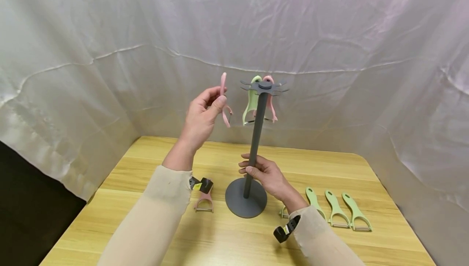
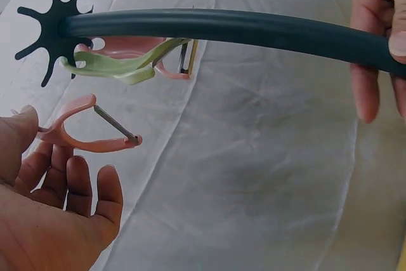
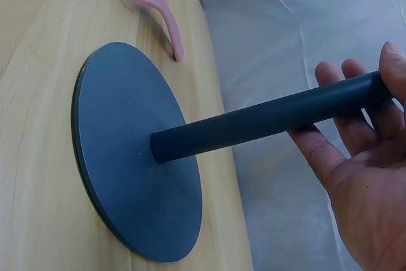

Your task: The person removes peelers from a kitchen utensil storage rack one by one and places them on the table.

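Pinching the roughly upright pink peeler [image 1: 223,82], the left hand [image 1: 201,115] is left of the hooks [image 1: 258,88], nearer them than the right hand [image 1: 270,177], which grips the pole [image 1: 257,131] below.

The desk [image 1: 146,188] is smooth, wood-grained and softly shiny; past its back edge hangs creased, satiny cloth [image 1: 157,17]. The stand [image 1: 258,131] is smooth, matt, perhaps coated metal, though the dim view hardly settles it. The green peelers [image 1: 332,201] near the right edge and pink peelers [image 1: 223,83] look like smooth plastic, with shiny metal blades [image 2: 116,123].
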The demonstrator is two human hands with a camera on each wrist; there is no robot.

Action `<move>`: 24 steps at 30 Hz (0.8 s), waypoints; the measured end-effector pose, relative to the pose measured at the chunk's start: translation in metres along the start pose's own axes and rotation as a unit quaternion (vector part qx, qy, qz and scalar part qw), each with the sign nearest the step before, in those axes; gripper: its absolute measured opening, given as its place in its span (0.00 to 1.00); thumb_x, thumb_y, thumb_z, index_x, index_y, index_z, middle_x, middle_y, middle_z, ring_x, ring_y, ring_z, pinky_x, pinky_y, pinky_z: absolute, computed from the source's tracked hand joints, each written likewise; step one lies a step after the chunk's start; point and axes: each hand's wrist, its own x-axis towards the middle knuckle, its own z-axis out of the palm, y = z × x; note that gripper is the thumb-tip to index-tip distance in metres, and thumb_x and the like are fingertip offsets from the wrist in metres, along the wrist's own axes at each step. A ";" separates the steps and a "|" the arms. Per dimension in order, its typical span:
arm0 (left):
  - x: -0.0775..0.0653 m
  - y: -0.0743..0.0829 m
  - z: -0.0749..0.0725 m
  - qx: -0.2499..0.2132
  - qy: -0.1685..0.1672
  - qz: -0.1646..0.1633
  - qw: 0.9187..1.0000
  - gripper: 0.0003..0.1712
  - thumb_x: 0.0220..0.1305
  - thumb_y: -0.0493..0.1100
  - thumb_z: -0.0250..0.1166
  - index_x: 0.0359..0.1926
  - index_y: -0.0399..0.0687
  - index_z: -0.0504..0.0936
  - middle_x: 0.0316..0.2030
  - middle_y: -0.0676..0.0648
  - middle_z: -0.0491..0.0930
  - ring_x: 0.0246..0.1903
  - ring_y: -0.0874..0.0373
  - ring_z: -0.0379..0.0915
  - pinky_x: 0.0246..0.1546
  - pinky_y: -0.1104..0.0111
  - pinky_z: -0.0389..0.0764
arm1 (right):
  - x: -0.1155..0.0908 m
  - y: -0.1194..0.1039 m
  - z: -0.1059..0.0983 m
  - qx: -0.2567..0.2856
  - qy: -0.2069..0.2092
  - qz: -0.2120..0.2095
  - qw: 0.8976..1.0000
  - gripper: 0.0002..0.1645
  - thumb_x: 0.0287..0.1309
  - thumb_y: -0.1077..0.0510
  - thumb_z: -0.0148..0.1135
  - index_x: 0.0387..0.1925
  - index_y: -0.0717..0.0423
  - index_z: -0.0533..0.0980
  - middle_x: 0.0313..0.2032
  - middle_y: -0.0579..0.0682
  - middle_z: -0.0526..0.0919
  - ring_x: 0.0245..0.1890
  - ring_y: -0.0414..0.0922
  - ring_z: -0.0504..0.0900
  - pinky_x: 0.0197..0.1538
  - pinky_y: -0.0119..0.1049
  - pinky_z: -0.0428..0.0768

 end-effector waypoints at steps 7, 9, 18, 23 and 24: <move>-0.013 -0.011 -0.010 -0.008 0.015 -0.022 1.000 0.20 0.79 0.41 0.62 0.65 0.37 0.78 0.52 0.44 0.80 0.54 0.44 0.77 0.55 0.72 0.79 | 0.000 -0.001 -0.001 -0.001 0.003 0.001 1.000 0.26 0.77 0.59 0.60 0.72 0.58 0.72 0.62 0.69 0.81 0.60 0.59 0.86 0.62 0.48 0.84; -0.017 -0.015 -0.013 0.002 0.020 -0.031 0.999 0.20 0.79 0.41 0.63 0.65 0.37 0.78 0.51 0.44 0.79 0.52 0.48 0.77 0.54 0.72 0.79 | 0.000 -0.001 -0.001 -0.001 0.004 0.002 1.000 0.26 0.77 0.59 0.60 0.72 0.58 0.73 0.62 0.68 0.81 0.60 0.58 0.86 0.62 0.47 0.84; -0.042 -0.034 -0.029 0.080 0.021 -0.074 0.994 0.22 0.77 0.49 0.65 0.65 0.46 0.80 0.50 0.43 0.81 0.50 0.53 0.78 0.52 0.71 0.78 | -0.001 -0.003 -0.001 -0.001 0.005 0.004 1.000 0.26 0.77 0.59 0.60 0.72 0.58 0.72 0.63 0.68 0.80 0.60 0.59 0.85 0.63 0.53 0.83; -0.056 -0.049 -0.039 0.116 0.027 -0.097 0.988 0.22 0.77 0.51 0.65 0.65 0.47 0.80 0.50 0.44 0.83 0.51 0.53 0.77 0.51 0.66 0.77 | -0.001 -0.004 0.000 0.000 0.003 0.008 1.000 0.27 0.77 0.60 0.60 0.73 0.58 0.72 0.63 0.71 0.79 0.60 0.59 0.85 0.64 0.52 0.83; -0.059 -0.052 -0.041 0.124 0.029 -0.104 0.986 0.22 0.76 0.51 0.66 0.65 0.47 0.80 0.51 0.44 0.82 0.52 0.53 0.76 0.52 0.64 0.76 | -0.001 -0.004 0.000 -0.001 0.003 0.009 1.000 0.27 0.77 0.60 0.60 0.73 0.58 0.72 0.63 0.71 0.79 0.60 0.59 0.85 0.63 0.51 0.83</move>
